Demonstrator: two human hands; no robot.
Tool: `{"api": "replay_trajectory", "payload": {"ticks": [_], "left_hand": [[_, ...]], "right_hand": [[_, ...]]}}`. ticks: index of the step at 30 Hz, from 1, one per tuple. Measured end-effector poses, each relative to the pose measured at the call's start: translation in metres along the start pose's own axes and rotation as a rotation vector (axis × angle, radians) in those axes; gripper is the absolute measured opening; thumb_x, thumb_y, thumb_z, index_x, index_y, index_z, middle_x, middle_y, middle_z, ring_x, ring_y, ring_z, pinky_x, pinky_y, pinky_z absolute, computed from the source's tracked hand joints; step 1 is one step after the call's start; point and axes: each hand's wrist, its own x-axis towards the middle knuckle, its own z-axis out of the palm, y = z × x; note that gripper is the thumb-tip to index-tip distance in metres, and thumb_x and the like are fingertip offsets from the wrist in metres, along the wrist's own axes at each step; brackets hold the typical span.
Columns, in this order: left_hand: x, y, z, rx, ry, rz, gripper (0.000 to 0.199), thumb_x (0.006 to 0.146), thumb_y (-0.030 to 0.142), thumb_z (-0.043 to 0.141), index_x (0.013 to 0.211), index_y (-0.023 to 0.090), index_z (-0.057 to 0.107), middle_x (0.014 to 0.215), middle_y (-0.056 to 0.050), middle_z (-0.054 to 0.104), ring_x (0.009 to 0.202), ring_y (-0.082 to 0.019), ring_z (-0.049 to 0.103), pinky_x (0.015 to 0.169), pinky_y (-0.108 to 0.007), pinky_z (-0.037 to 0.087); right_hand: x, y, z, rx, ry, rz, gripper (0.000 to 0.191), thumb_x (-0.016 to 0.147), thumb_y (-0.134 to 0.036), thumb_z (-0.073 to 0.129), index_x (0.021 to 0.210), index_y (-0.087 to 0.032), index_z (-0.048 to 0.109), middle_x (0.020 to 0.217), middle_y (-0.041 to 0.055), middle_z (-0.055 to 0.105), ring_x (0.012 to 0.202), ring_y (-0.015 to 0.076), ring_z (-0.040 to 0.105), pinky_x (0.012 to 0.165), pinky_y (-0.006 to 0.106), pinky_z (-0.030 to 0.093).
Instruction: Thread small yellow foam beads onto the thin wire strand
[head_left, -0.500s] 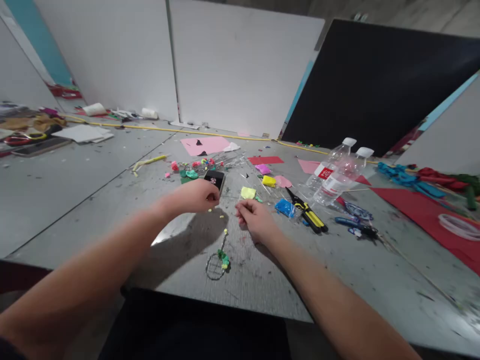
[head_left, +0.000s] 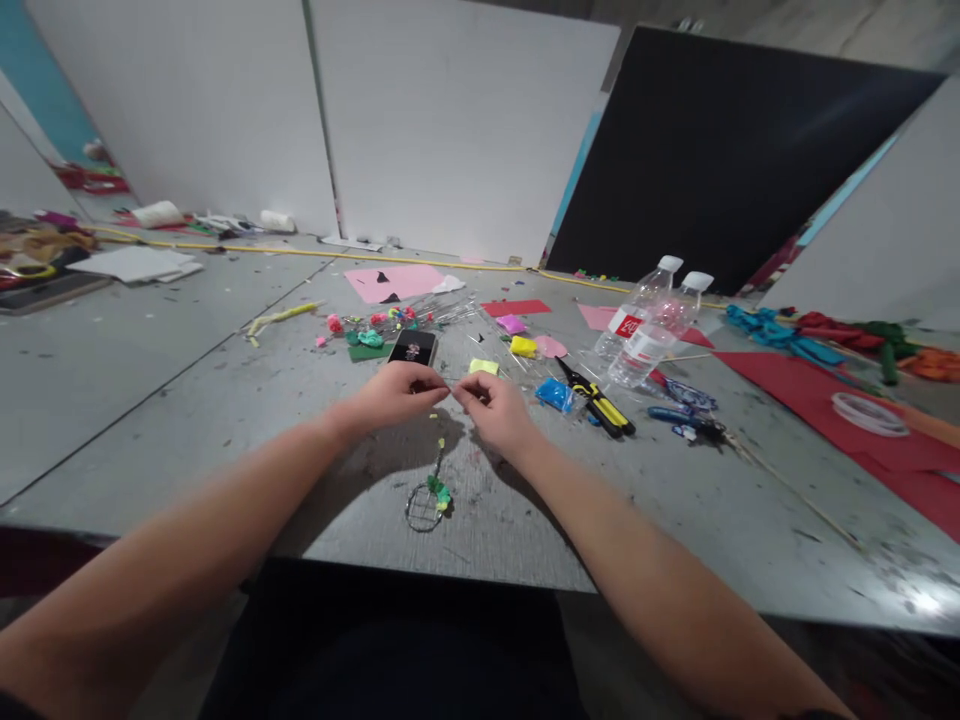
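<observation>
My left hand [head_left: 409,390] and my right hand [head_left: 491,405] meet fingertip to fingertip above the grey table. Both are closed in a pinch; whatever is between the fingers is too small to make out. Below them, near the front edge, lies a small racket-shaped wire piece [head_left: 424,507] with green and yellow clay bits [head_left: 439,492] on it. A phone [head_left: 412,348] lies just beyond my left hand, its screen lit. Behind my right hand sits a pale yellow clay piece [head_left: 484,367].
Yellow-handled pliers [head_left: 600,402], a blue clay packet [head_left: 555,394] and two plastic bottles [head_left: 637,345] stand or lie to the right. Farther right are blue-handled pliers [head_left: 690,422] and red sheets [head_left: 795,390]. A pink sheet [head_left: 405,283] lies behind the phone.
My hands have come together until the fingertips meet; they were apart before. My left hand no longer covers part of the phone. The whole view has shifted slightly.
</observation>
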Motion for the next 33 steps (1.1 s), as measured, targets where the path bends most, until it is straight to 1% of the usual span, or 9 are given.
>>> {"api": "replay_trajectory", "payload": {"ticks": [2, 4, 7, 12, 16, 20, 26, 29, 33], "left_hand": [[-0.003, 0.006, 0.005, -0.181, -0.014, -0.101, 0.02, 0.086, 0.033, 0.063, 0.077, 0.016, 0.069, 0.064, 0.001, 0.059, 0.057, -0.011, 0.048, 0.056, -0.026, 0.036], [-0.005, 0.012, 0.008, -0.334, -0.041, -0.156, 0.019, 0.084, 0.032, 0.065, 0.074, 0.016, 0.066, 0.059, 0.003, 0.054, 0.052, -0.009, 0.046, 0.051, -0.024, 0.034], [-0.008, 0.018, 0.011, -0.497, -0.059, -0.173, 0.016, 0.082, 0.028, 0.066, 0.072, 0.016, 0.066, 0.056, 0.003, 0.053, 0.051, -0.009, 0.047, 0.05, -0.023, 0.035], [-0.011, 0.024, 0.011, -0.636, -0.065, -0.189, 0.017, 0.08, 0.023, 0.066, 0.065, 0.016, 0.061, 0.056, 0.002, 0.054, 0.051, -0.008, 0.048, 0.049, -0.022, 0.037], [-0.013, 0.028, 0.01, -0.668, -0.077, -0.18, 0.017, 0.081, 0.02, 0.065, 0.064, 0.016, 0.06, 0.057, 0.002, 0.053, 0.05, -0.008, 0.049, 0.048, -0.023, 0.038], [-0.013, 0.03, 0.008, -0.63, -0.097, -0.182, 0.017, 0.081, 0.018, 0.064, 0.065, 0.016, 0.061, 0.058, 0.002, 0.054, 0.052, -0.008, 0.051, 0.05, -0.024, 0.04], [-0.014, 0.038, 0.003, -0.57, -0.122, -0.154, 0.02, 0.086, 0.023, 0.064, 0.068, 0.016, 0.064, 0.057, 0.001, 0.055, 0.054, -0.009, 0.05, 0.053, -0.024, 0.04], [-0.016, 0.043, 0.001, -0.549, -0.154, -0.122, 0.023, 0.089, 0.026, 0.064, 0.068, 0.015, 0.066, 0.058, 0.001, 0.056, 0.055, -0.01, 0.05, 0.054, -0.025, 0.041], [-0.016, 0.045, 0.001, -0.567, -0.172, -0.077, 0.018, 0.089, 0.023, 0.064, 0.073, 0.015, 0.068, 0.058, 0.002, 0.056, 0.055, -0.009, 0.049, 0.055, -0.025, 0.04]], "right_hand": [[-0.001, -0.003, 0.001, -0.018, 0.007, -0.116, 0.018, 0.087, -0.04, 0.067, 0.084, -0.022, 0.069, 0.081, 0.0025, 0.068, 0.074, 0.0166, 0.062, 0.066, 0.03, 0.048], [-0.003, -0.007, 0.001, -0.035, 0.016, -0.218, 0.012, 0.09, -0.033, 0.067, 0.088, -0.023, 0.072, 0.085, 0.0032, 0.069, 0.077, 0.0168, 0.063, 0.068, 0.03, 0.05], [-0.008, -0.011, -0.002, -0.048, 0.024, -0.324, 0.011, 0.093, -0.031, 0.068, 0.092, -0.024, 0.077, 0.085, 0.0032, 0.068, 0.077, 0.0163, 0.062, 0.067, 0.03, 0.05], [-0.015, -0.017, -0.009, -0.056, 0.009, -0.403, 0.012, 0.094, -0.03, 0.07, 0.1, -0.026, 0.08, 0.091, 0.0036, 0.066, 0.071, 0.0135, 0.059, 0.061, 0.029, 0.05], [-0.019, -0.024, -0.012, -0.1, 0.003, -0.445, 0.014, 0.095, -0.029, 0.068, 0.101, -0.026, 0.079, 0.093, 0.0041, 0.067, 0.068, 0.0127, 0.057, 0.057, 0.028, 0.049], [-0.021, -0.032, -0.014, -0.139, 0.019, -0.488, 0.01, 0.096, -0.026, 0.065, 0.094, -0.023, 0.074, 0.086, 0.0025, 0.068, 0.065, 0.0122, 0.055, 0.059, 0.028, 0.047], [-0.024, -0.039, -0.019, -0.228, -0.014, -0.44, 0.02, 0.1, -0.032, 0.058, 0.082, -0.024, 0.063, 0.074, 0.0004, 0.063, 0.068, 0.0155, 0.055, 0.068, 0.032, 0.047], [-0.025, -0.039, -0.022, -0.23, 0.042, -0.477, 0.016, 0.101, -0.031, 0.057, 0.088, -0.025, 0.066, 0.08, 0.0014, 0.065, 0.074, 0.0164, 0.058, 0.07, 0.033, 0.049], [-0.027, -0.039, -0.022, -0.166, 0.08, -0.498, 0.008, 0.097, -0.028, 0.065, 0.1, -0.027, 0.072, 0.094, 0.0029, 0.064, 0.072, 0.0138, 0.057, 0.061, 0.03, 0.05]]}}
